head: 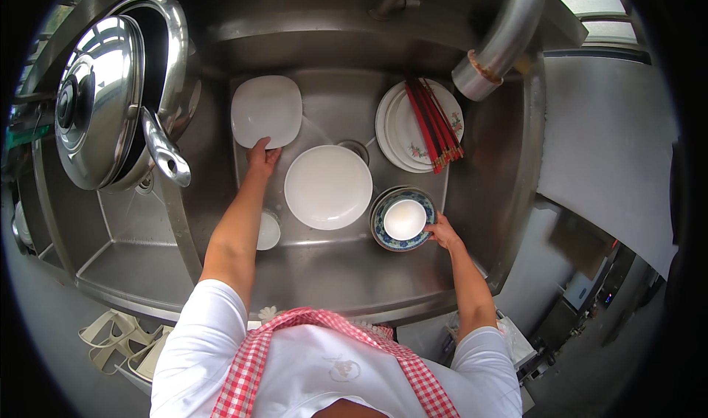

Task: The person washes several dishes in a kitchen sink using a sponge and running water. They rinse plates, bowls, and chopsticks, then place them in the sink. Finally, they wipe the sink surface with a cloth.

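My left hand (264, 157) grips the near edge of a square white plate (266, 111) at the sink's back left. On the right, my right hand (441, 231) has its fingers on the rim of a stack of blue-patterned bowls (379, 225); a small white bowl (405, 220) sits inside the top one. Between my hands rests a round white dish (328, 187), partly over the drain (354, 151). A small white bowl or cup (269, 231) is half hidden by my left forearm. Red and black chopsticks (434, 124) lie across stacked white plates (387, 141), one floral.
A stainless steel sink (332, 268) surrounds the dishes. Over its back right corner hangs a thick metal pipe (500, 41). A lidded steel pan (99, 102) leans at the left, its handle (166, 152) jutting over the divider (180, 224). A small tap (390, 0) is at the back.
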